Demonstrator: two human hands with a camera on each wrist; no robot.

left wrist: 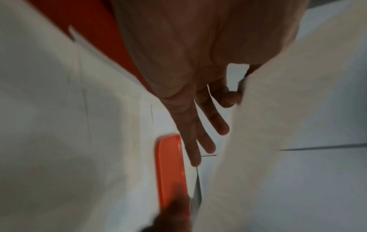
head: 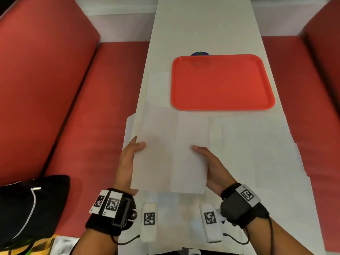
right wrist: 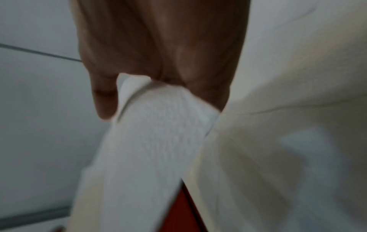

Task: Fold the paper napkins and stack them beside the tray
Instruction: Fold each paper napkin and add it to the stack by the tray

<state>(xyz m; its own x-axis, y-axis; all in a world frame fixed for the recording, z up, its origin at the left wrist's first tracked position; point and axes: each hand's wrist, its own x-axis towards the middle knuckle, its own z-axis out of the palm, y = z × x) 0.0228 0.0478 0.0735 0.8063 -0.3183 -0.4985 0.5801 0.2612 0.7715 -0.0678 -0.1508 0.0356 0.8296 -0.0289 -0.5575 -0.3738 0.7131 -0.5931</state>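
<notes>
While both hands, left hand and right hand, pinch napkin edges overhead, only left wrist view shows fingers spread underneath, near tray

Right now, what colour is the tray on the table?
The tray is orange-red, clearest in the head view.

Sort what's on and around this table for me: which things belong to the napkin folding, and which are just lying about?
Job:
held napkin, gripped by left hand and right hand
loose napkins on the table
orange tray

Lying about:
black bag on the red bench
purple object behind the tray
</notes>
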